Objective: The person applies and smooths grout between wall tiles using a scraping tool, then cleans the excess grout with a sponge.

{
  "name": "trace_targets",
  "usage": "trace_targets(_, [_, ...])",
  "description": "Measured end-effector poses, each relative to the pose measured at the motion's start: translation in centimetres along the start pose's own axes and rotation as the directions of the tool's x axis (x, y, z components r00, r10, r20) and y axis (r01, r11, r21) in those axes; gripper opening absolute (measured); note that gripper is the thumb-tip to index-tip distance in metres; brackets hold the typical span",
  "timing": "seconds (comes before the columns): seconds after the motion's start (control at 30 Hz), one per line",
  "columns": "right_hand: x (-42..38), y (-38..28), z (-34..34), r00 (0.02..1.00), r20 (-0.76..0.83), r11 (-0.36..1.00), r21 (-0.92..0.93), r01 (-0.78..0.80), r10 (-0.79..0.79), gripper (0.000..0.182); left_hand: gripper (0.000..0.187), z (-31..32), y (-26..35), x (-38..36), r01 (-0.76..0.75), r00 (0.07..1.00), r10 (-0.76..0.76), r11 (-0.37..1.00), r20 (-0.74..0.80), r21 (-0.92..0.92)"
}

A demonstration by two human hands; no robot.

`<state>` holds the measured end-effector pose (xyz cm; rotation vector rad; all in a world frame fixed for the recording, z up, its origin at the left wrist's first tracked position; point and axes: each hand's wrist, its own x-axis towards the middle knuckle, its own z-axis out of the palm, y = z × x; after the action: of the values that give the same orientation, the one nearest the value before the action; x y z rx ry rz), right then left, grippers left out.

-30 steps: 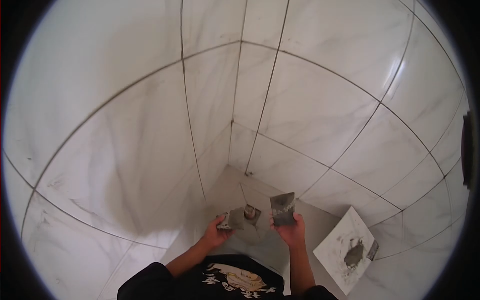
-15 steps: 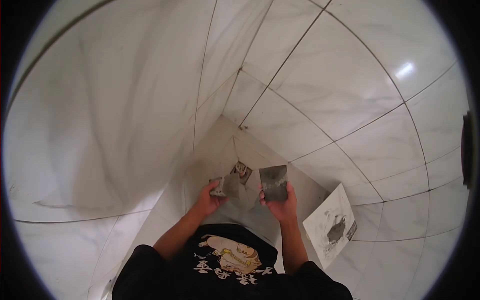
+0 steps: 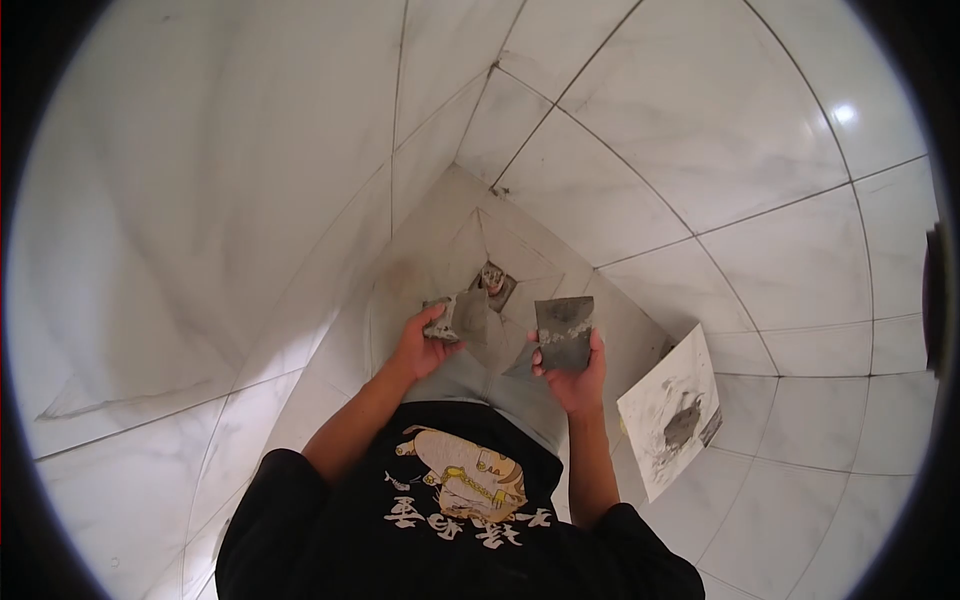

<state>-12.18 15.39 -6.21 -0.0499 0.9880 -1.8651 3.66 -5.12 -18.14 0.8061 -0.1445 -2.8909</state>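
Note:
In my left hand (image 3: 424,348), closed around its edge, is a small grey tile piece (image 3: 468,316) with rough, mortar-like lumps on its left side. My right hand (image 3: 577,383) grips a dark grey rectangular plate (image 3: 567,345) by its lower part, fingers at one side and thumb at the other. A pale crumbly streak crosses the middle of this plate. The two pieces are held apart, at about the same height in view. Beyond and between them lies a square hole (image 3: 507,296) in the floor, with something rough inside that I cannot make out.
A white tile (image 3: 650,400) bearing a patch of grey mortar (image 3: 683,425) is at the right. Marbled tiled walls (image 3: 620,170) meet in a corner ahead. Cut floor tiles (image 3: 515,245) surround the hole. A dark object (image 3: 935,300) shows at the far right edge.
The camera view has shifted, so the hole, corner and white tile sit higher in view. Both hands also appear higher, still holding the same pieces.

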Motion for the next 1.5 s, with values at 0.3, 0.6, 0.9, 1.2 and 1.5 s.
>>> trace_targets(0.3, [-1.3,2.1,-2.9,0.998,-0.058,0.994,0.110,-0.008,0.014,0.065,0.037,0.6,-0.5,0.2,0.021,0.998,-0.018,0.998,-0.055,0.059])
trace_targets(0.6, [-3.1,-0.9,-2.5,0.997,-0.016,0.994,-0.086,0.069,-0.070,0.052,0.033,3.1,0.4,-1.1,-0.062,0.993,0.083,0.969,-0.078,0.240])
trace_targets(0.9, [-2.2,-7.7,3.2,0.902,0.429,0.462,-0.793,0.398,-0.040,0.042,0.036,12.4,3.4,-5.6,-0.085,0.995,0.097,0.762,0.016,0.642])
trace_targets(1.2, [-0.8,-8.3,5.0,0.827,0.563,0.272,-0.795,0.542,-0.001,0.045,0.038,13.5,4.0,-6.0,-0.104,0.991,0.137,0.697,0.011,0.710])
trace_targets(1.5, [0.8,-8.4,6.3,0.785,0.610,0.247,-0.782,0.573,0.111,0.042,0.036,12.0,4.3,-5.1,-0.096,0.980,0.186,0.764,-0.075,0.638])
